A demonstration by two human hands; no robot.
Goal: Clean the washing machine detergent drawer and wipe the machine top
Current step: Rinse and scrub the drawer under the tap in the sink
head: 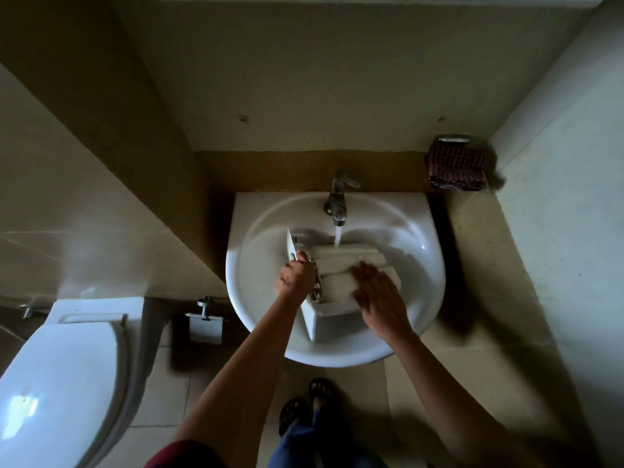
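Fingers (301,257) of the left hand (296,276) curl over the left end of the white detergent drawer (337,261) and grip it, knuckles uppermost. Fingers (365,271) of the right hand (379,293) lie straight and slightly spread, flat on the drawer's upper surface; they close round nothing. Both bare forearms run back from the hands toward the near edge of the scene.

The drawer lies inside the white basin (256,211), tilted, its long axis running from far left to near right, with its far edge under the tap (337,197). A stream of water (337,237) falls from the spout onto that far edge.

Right of the tap and beyond the basin, a dark checked cloth (457,168) hangs from a metal holder on the wall. Left of the basin, lower down, is a metal paper holder (206,324), and farther left a white toilet (60,366) with its lid down. Near the bottom edge, two sandalled feet (304,408) stand on the tiled floor (162,393).
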